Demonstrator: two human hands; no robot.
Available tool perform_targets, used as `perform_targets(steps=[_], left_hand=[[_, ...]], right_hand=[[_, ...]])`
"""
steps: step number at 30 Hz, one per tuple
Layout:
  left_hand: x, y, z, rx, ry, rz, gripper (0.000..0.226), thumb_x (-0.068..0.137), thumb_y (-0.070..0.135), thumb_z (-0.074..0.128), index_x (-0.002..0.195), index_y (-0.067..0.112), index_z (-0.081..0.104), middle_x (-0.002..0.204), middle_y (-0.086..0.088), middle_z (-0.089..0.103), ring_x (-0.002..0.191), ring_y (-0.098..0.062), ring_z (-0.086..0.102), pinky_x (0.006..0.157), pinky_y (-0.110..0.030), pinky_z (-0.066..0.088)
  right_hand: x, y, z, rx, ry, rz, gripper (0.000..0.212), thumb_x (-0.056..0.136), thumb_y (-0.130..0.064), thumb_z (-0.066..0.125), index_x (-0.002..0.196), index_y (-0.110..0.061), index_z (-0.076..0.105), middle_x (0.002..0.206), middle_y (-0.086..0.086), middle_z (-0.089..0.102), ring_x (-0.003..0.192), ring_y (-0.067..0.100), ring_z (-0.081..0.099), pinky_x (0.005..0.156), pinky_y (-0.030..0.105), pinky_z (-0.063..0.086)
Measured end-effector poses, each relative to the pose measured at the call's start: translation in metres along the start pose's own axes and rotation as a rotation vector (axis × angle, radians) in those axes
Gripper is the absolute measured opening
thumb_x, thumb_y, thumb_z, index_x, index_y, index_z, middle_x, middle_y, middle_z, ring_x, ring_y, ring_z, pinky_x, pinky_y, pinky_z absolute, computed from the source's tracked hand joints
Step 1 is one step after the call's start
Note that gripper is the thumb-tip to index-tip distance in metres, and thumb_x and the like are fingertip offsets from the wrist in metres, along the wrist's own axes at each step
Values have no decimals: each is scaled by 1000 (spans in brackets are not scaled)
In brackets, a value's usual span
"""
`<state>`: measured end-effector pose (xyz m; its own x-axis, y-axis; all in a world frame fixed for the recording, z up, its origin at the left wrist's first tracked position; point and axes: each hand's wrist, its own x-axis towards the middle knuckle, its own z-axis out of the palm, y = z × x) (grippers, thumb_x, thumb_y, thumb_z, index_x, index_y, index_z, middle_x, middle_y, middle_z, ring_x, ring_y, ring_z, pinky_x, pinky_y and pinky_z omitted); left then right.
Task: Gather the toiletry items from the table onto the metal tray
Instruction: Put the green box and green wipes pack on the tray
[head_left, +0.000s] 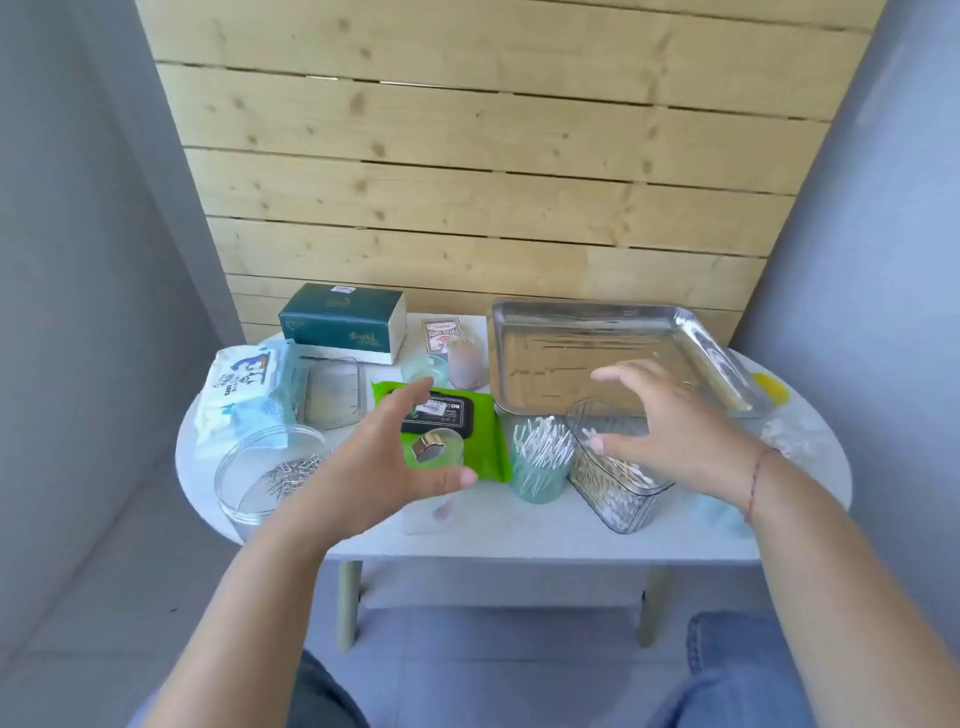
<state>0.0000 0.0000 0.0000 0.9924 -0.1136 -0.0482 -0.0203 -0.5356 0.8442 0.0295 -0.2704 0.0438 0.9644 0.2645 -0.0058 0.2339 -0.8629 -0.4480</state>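
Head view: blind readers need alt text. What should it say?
Open hands hover over a white table: left hand above a green wipes pack, right hand above a clear cotton-swab box beside a metal tray.

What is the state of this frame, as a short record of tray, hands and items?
tray: metal tray, far right of table, nothing seen in it
left hand: open, spread above green wipes pack
right hand: open, spread above clear box of cotton swabs
also on table: tissue box, white wipes pack, cup of cotton swabs
progress: nothing gathered yet
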Motion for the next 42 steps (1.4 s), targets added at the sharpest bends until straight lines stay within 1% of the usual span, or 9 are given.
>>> perform_targets(steps=[7,11,19,25,30,35,37,39,42], left_hand=[[6,-11,6,212,-29,-3,106,65,34,84,147,35,19,149,13,32,130,-5,43,93,-22,40],[6,-6,7,242,-16,12,99,67,33,83,146,36,23,137,18,34,114,3,45,80,-12,37],[7,11,-37,49,56,6,85,58,71,64,133,35,46,128,17,54,123,0,48,100,-24,37],[90,10,-128,88,374,-164,48,88,33,62,133,21,50,134,4,54,117,-18,53,97,-39,44],[143,-15,-157,334,272,-375,50,96,17,46,144,7,35,146,-15,43,120,-32,50,94,-33,39],[147,-19,-141,404,178,-358,59,95,25,47,148,16,24,146,-10,40,118,-29,49,99,-35,38],[159,-28,-144,460,217,-466,47,94,23,42,139,10,36,121,-11,54,103,-29,49,107,-40,35],[175,-44,-152,514,260,-550,19,94,20,39,94,6,50,81,-4,49,90,-28,43,111,-50,30],[194,-62,-155,488,246,-545,34,93,20,40,60,17,35,64,1,35,89,-25,41,105,-49,39]], right_hand=[[0,9,11,-131,-116,39,85,77,-36,72,147,-27,25,152,-7,22,141,19,23,114,32,26],[3,15,18,-152,-170,72,93,77,-42,70,150,-28,14,155,-5,15,144,21,17,116,36,25],[18,-9,2,-112,-194,-8,86,80,-47,65,149,-32,15,157,-10,11,144,19,20,114,34,26],[121,-88,-10,-75,-176,-173,86,80,-39,69,149,-22,20,155,0,20,142,19,25,110,29,26],[196,-126,25,-155,-331,-188,99,74,-50,70,150,-18,15,156,5,19,142,25,27,113,39,30],[215,-133,44,-232,-380,-191,103,75,-58,65,151,-21,7,158,4,16,143,30,23,116,47,22],[224,-139,54,-268,-370,-156,105,75,-61,62,151,-21,3,158,4,19,144,30,21,118,54,7],[238,-145,66,-313,-343,-104,104,74,-63,60,151,-18,5,150,4,37,140,30,30,115,60,0],[254,-149,86,-345,-311,-31,97,75,-61,58,147,-11,16,127,4,58,126,31,48,114,62,-6]])
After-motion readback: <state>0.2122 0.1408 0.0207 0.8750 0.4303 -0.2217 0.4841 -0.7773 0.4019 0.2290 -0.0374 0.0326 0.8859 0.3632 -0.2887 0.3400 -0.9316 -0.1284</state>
